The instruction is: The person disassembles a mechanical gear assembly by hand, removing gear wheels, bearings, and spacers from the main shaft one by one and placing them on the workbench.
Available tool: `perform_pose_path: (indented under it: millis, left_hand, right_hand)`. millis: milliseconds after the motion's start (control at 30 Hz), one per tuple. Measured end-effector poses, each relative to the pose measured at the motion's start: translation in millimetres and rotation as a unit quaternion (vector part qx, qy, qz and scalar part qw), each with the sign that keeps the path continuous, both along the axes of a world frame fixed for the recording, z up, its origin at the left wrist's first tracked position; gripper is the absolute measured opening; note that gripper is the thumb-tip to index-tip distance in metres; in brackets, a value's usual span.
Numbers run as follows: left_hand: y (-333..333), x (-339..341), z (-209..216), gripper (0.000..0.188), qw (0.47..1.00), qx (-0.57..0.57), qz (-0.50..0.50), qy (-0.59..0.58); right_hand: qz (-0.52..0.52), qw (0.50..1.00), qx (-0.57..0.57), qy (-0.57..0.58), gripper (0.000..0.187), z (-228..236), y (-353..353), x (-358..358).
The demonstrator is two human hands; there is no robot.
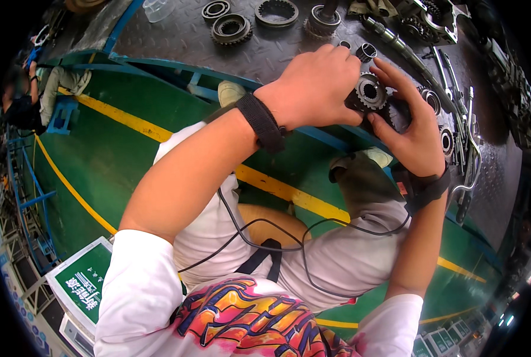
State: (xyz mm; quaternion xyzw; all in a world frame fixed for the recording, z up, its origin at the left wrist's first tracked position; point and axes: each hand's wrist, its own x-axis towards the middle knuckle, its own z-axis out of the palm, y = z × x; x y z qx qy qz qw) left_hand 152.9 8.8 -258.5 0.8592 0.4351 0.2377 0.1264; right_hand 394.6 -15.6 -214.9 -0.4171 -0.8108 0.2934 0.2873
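A toothed metal gear [369, 91] with a splined bore sits between my two hands at the near edge of the metal-topped bench. My left hand [315, 86] has its fingers curled and its thumb against the gear's left side. On the other side my right hand [416, 130] curves round the gear, thumb below and fingers above; part of a darker piece beneath it is covered. Just beyond the gear lie a small needle bearing [366, 52] and a smaller ring [344, 44]. Two bearings, one far [430, 101] and one near [446, 141], rest right of my right hand.
Left on the bench [170, 44] are a gear [231, 28], a bearing [216, 9], a toothed ring [276, 13] and a gear on a shaft [323, 22]. Rightward lie a long shaft [396, 41], a housing [438, 21] and several hand tools [471, 146]. Cables cross my lap.
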Motion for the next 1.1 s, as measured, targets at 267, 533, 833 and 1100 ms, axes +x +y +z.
perform_pose_path:
  millis: [267,533,833,1100]
  left_hand:
    - [-4,4,-2,0.062,1.000,0.000,0.027,-0.009]
    - [11,-22,8,0.061,0.998,-0.012,-0.039,-0.051]
    - [66,-48,8,0.076,0.978,0.056,0.157,-0.123]
    - [79,-34,22,0.056,0.979,-0.017,0.154,-0.131]
  right_hand:
    - [-0.085,0.994,-0.048,-0.043,0.079,25,1,24]
    - [-0.024,0.999,0.019,-0.024,0.076,16,-6,-10]
    - [-0.005,0.996,0.075,-0.057,0.076,-5,4,-16]
    - [-0.034,0.993,0.110,-0.019,0.076,-26,4,-5]
